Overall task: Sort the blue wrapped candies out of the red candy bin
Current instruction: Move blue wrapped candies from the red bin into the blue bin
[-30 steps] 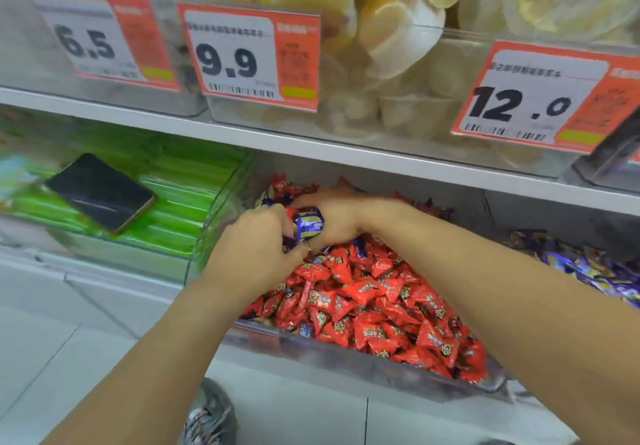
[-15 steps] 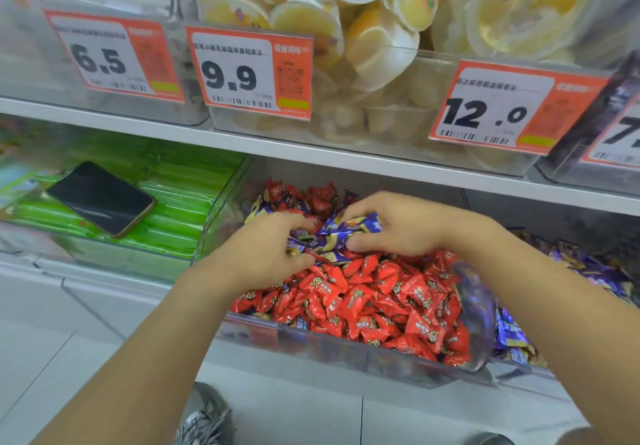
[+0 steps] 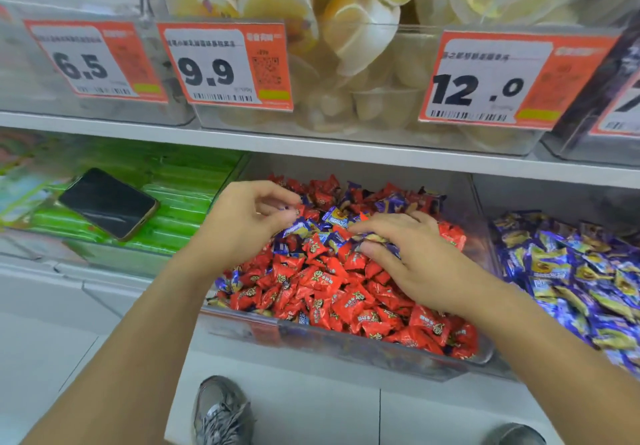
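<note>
A clear bin (image 3: 349, 342) on the lower shelf holds a heap of red wrapped candies (image 3: 332, 285). Blue wrapped candies (image 3: 337, 218) are mixed in, mostly toward the back. My left hand (image 3: 242, 225) hovers over the bin's back left, thumb and curled fingers pinching a blue candy (image 3: 295, 228). My right hand (image 3: 412, 264) lies on the heap to the right, its fingers and thumb curled round a few blue candies (image 3: 372, 238). Its palm hides the rest of them.
To the right stands a bin of blue candies (image 3: 571, 271). To the left, a black phone (image 3: 107, 202) lies on green packs (image 3: 180, 209). The shelf above carries jelly cups (image 3: 349, 29) and orange price tags (image 3: 225, 64). My shoe (image 3: 221, 413) is on the floor below.
My hands have drawn apart, each with blue candy; before, they met over one blue bunch. The right hand slid right and nearer. The view shifted, showing more of the blue bin.
</note>
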Available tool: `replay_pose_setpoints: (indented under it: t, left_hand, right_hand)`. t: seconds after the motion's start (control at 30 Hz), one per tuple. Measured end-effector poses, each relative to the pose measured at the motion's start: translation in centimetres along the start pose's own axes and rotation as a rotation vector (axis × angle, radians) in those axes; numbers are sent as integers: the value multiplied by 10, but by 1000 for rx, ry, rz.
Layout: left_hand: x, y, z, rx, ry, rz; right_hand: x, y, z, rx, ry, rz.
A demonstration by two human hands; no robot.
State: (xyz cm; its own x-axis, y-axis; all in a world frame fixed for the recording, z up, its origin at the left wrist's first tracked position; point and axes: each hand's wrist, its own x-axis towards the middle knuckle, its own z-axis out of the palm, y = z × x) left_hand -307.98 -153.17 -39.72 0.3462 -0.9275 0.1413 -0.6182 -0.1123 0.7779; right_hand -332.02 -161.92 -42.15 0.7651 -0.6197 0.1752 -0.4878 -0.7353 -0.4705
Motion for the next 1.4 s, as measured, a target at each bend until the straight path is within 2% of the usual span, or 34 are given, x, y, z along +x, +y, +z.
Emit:
replay_pose_setpoints:
  t: [0.07, 0.23, 0.3, 0.4, 0.5, 0.67, 0.73, 0.83, 0.9, 1.07, 1.23, 1.3, 1.4]
  left_hand:
    - [-3, 4, -4, -101, 18, -6]
    - [-8, 11, -3, -425, -117, -110]
    - [-8, 11, -3, -355, -94, -115]
    - [-10, 10, -3, -129, -83, -76]
    - [-4, 7, 7, 104, -83, -47]
    - [4, 1, 30, 494, -221, -15]
    - [6, -2, 33, 590, -242, -16]
    - [9, -2, 31, 549, -207, -11]
    - [8, 0, 29, 472, -182, -30]
    - [6, 3, 17, 334, -116, -62]
    - [9, 12, 15, 109, -53, -71]
    - [9, 15, 21, 107, -92, -62]
    - [8, 15, 34, 244, -218, -23]
  right_hand:
    - [-3, 0, 3, 20, 6, -9]
    - [-6, -5, 2, 51, 39, 16]
    - [-5, -9, -2, 63, 95, 52]
    - [-5, -10, -7, 130, 189, 63]
    - [-5, -11, -13, 261, 212, 56]
    - [0, -17, -17, 274, 306, 44]
    - [2, -17, -19, 209, 238, 43]
    - [2, -9, -14, -58, 0, 9]
    - [2, -6, -10, -75, -81, 48]
    - [0, -4, -24, 114, 92, 118]
    - [4, 4, -32, 209, 140, 190]
    - [5, 7, -30, 207, 143, 189]
    - [10, 8, -25, 108, 63, 146]
